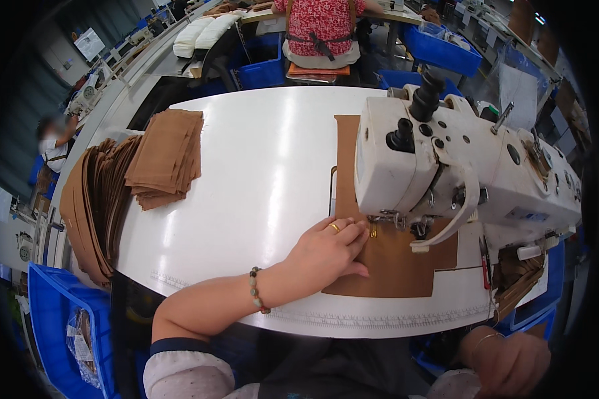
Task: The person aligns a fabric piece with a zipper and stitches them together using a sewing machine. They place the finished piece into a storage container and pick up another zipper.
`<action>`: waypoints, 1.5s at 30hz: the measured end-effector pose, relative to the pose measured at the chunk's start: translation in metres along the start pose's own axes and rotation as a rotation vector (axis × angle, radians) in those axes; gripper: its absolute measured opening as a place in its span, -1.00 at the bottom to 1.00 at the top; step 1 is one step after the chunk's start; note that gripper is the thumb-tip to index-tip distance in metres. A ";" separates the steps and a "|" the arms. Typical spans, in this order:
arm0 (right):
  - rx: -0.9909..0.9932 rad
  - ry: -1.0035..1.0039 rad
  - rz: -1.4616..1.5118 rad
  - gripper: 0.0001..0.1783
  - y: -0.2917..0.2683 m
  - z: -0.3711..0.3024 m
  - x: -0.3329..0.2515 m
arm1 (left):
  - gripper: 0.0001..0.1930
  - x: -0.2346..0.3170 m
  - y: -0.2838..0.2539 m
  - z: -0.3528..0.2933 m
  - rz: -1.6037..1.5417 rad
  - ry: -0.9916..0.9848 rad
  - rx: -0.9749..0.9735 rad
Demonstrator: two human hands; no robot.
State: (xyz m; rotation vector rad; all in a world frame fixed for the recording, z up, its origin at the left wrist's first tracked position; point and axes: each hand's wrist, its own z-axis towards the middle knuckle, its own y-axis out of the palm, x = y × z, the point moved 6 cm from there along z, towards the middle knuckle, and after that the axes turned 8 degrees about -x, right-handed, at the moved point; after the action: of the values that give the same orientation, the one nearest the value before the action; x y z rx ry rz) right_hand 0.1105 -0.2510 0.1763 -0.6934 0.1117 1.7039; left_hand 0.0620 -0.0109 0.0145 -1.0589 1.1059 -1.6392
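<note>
A brown fabric panel (402,269) lies on the white table under the head of a sewing machine (439,143). My left hand (336,249) rests palm down on the panel's left part, thumb apart from the fingers. Its fingertips are close to the machine's presser foot area. I wear a ring and a beaded bracelet on that arm. Off the table's front edge at the lower right is my right hand (509,362), low beside my body. Its fingers look curled and slightly blurred, and whether anything is in them does not show.
Brown fabric pieces (166,156) lie in a stack at the table's left, beside a fanned bundle (96,206). Red-handled snips (485,266) lie right of the panel. A blue bin (70,326) stands at the left. Across the table sits a person in red (319,30).
</note>
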 end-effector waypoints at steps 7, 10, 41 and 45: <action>-0.030 1.174 -1.074 -0.56 -0.019 -0.072 0.118 | -0.36 0.004 -0.004 -0.005 -0.014 0.000 -0.036; -0.092 1.066 -1.242 -0.47 -0.017 -0.084 0.146 | -0.33 0.006 -0.002 -0.005 -0.064 -0.014 -0.091; 0.533 1.280 -0.677 -0.80 -0.055 -0.131 0.160 | -0.32 0.003 -0.005 0.006 -0.086 -0.029 -0.136; 0.982 1.164 0.004 -0.82 -0.051 -0.155 0.170 | -0.32 0.006 -0.005 0.003 -0.067 -0.046 -0.120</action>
State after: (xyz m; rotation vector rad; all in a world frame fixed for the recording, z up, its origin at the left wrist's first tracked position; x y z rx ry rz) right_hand 0.2021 -0.1579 -0.0208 -0.7978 1.6180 0.8411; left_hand 0.0626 -0.0161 0.0212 -1.2171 1.1613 -1.6084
